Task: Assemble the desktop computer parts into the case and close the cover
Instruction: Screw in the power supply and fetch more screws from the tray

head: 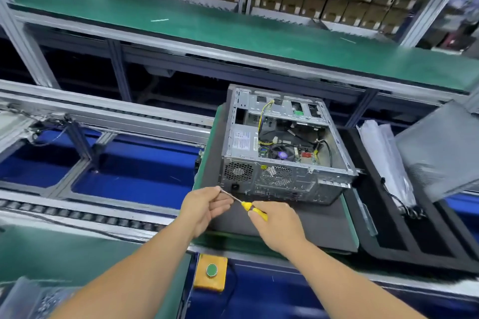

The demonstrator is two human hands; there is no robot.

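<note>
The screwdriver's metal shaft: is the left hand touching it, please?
Touching. The head view shows the left hand pinching the screwdriver shaft near its tip, while the right hand grips the yellow handle.

Both bare forearms reach up from bottom of frame, converging at centre. Left hand (204, 208) pinches screwdriver (245, 205) shaft; right hand (276, 226) grips its yellow handle.

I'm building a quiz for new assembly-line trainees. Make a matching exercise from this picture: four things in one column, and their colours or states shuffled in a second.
Things:
1. screwdriver handle
2. push button
3. computer case
4. left hand

Colours or states:
A. green, set in a yellow box
B. side open, insides showing
C. yellow, gripped by the right hand
D. pinching the metal shaft

Pairs: 1-C, 2-A, 3-B, 4-D
</note>
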